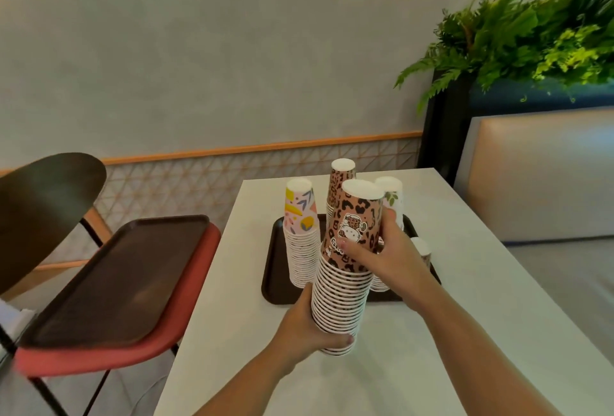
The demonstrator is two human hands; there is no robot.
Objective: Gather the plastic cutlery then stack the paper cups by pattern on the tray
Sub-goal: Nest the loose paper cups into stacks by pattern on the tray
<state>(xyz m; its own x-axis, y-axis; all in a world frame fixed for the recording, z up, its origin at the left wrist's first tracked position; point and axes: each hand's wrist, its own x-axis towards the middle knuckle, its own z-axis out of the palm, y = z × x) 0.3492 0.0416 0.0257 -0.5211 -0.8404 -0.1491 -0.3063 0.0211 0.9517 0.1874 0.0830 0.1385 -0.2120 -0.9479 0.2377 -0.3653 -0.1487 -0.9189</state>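
Note:
A tall stack of upside-down leopard-print paper cups (345, 286) is held above the table's front half, tilted slightly. My left hand (309, 329) grips its lower end and my right hand (388, 256) wraps its upper part. Behind it a dark brown tray (275, 269) on the white table carries a stack with colourful shapes (300, 236), a second leopard stack (339, 183), a leaf-pattern stack (392, 196) and a short stack (422, 249) partly hidden by my right hand. No cutlery is visible.
The white table (465, 316) runs to the wall. On the left a red chair seat (109, 345) holds another dark tray (116, 282). A padded bench (545, 176) and a planter with ferns (518, 40) stand at the right.

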